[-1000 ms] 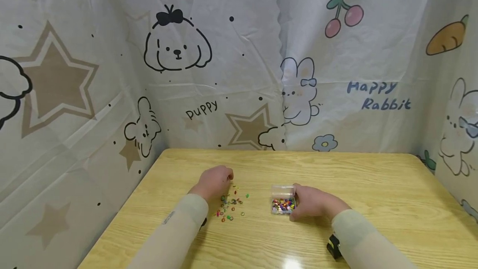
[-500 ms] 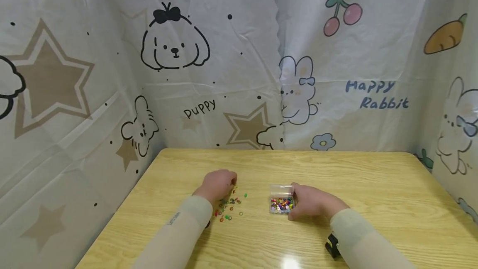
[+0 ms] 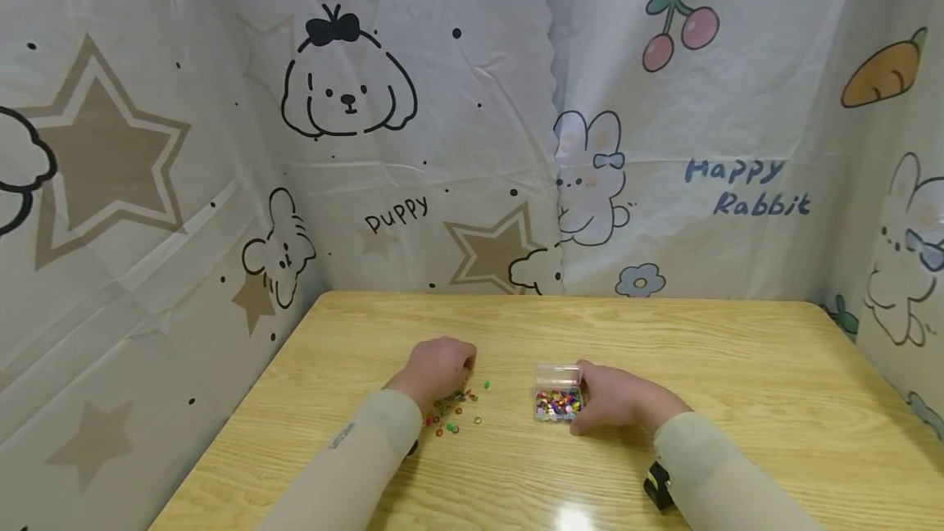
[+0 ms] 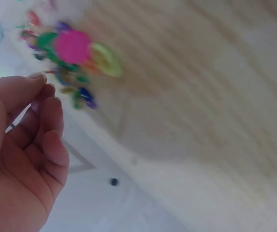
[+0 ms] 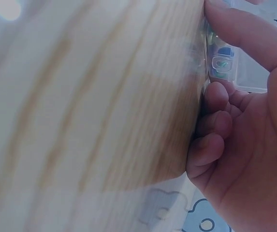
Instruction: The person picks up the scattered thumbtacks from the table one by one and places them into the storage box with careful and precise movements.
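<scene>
My right hand [image 3: 610,398] grips the right side of a small clear plastic box [image 3: 536,415] with its lid raised at the back. Many tiny coloured pieces fill the box. In the right wrist view, my thumb and curled fingers [image 5: 215,123] lie at the box's edge. My left hand [image 3: 441,367] is low over the far end of a scatter of small coloured sequin-like pieces [image 3: 452,428], left of the box. The left wrist view shows its thumb and index fingertips [image 4: 36,79] close together beside the blurred pieces; whether a piece is between them is unclear.
Both hands work over a wood-grain table [image 3: 664,334]. A printed curtain [image 3: 479,105] hangs behind it and at both sides. One green piece [image 3: 487,384] lies apart, between the scatter and the box.
My left hand has shifted a little to the right and toward me, covering the far pieces of the scatter. The right hand and the box have stayed in place.
</scene>
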The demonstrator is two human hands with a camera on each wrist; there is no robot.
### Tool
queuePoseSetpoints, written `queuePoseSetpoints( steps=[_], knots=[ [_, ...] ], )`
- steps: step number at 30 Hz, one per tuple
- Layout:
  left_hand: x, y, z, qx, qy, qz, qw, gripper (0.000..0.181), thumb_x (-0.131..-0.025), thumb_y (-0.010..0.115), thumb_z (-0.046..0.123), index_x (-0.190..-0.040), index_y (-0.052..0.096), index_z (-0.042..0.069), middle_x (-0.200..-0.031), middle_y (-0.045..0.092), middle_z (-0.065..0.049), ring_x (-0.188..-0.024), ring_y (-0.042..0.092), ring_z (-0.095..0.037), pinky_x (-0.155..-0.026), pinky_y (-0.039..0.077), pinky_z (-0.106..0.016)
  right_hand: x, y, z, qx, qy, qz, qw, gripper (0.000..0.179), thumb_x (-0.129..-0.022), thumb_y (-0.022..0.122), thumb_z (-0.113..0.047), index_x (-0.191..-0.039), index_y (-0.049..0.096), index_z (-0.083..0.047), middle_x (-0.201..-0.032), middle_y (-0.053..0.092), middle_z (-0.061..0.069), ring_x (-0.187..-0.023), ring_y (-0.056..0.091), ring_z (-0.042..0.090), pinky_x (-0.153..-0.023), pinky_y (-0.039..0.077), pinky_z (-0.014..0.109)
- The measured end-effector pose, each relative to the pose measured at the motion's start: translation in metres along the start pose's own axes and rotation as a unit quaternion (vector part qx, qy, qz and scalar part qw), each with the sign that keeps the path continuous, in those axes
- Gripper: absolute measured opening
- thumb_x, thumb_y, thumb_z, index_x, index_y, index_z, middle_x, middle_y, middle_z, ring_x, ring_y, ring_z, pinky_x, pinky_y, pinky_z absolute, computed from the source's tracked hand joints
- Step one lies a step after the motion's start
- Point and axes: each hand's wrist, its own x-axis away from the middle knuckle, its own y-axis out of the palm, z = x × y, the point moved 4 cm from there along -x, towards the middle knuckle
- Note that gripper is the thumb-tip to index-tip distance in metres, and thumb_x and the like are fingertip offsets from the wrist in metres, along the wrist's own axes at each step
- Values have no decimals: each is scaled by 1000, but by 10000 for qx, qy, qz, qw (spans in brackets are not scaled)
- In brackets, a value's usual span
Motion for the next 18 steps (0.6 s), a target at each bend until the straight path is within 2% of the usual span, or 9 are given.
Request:
queuePoseSetpoints(
  steps=[3, 6, 10, 13, 16, 18],
  knots=[
    [-1, -5, 13, -10, 286, 78, 9996, 25, -93, 61, 5, -76, 57, 23, -69, 54, 11, -61, 47, -10, -58, 43, -30, 0, 0, 1, 0, 10, 4, 10000, 68, -71, 92, -26, -124, 52, -11, -110, 61, 1, -98, 55, 20, -103, 42, 51],
    [-2, -10, 30, -144, 708, 228, 9971, 24, -95, 62, 6, -79, 58, 23, -71, 53, 12, -61, 46, -7, -58, 42, -27, 0, 0, 1, 6, 16, 12, 10000, 68, -71, 92, -26, -124, 52, -12, -111, 61, 1, -100, 55, 20, -104, 41, 52],
    [-1, -14, 59, -344, 1311, 386, 9900, 23, -99, 62, 11, -80, 58, 23, -72, 51, 12, -61, 44, -5, -56, 40, -23, -1, 0, 0, 4, -56, 40, 10000, 68, -70, 93, -26, -124, 53, -12, -112, 61, 0, -102, 56, 19, -105, 41, 52],
    [0, -15, 80, -512, 1659, 418, 9839, 20, -99, 65, 16, -81, 60, 24, -72, 51, 13, -60, 43, -4, -54, 39, -21, -1, 0, -1, 26, -147, 56, 9999, 65, -70, 93, -25, -121, 53, -12, -108, 61, -1, -98, 55, 19, -99, 44, 48],
    [0, -13, 98, -672, 1863, 377, 9795, 16, -97, 68, 20, -83, 63, 25, -74, 54, 14, -59, 43, -3, -53, 39, -20, -1, 0, 0, 67, -180, 53, 9998, 63, -70, 93, -24, -118, 53, -12, -103, 59, 0, -93, 53, 20, -89, 45, 44],
    [0, -10, 106, -752, 1914, 337, 9781, 14, -97, 70, 21, -85, 64, 26, -75, 55, 14, -59, 43, -2, -52, 39, -20, -2, 1, 1, 104, -155, 49, 9998, 63, -70, 93, -25, -117, 53, -13, -102, 59, 0, -92, 52, 20, -88, 45, 43]
  ],
)
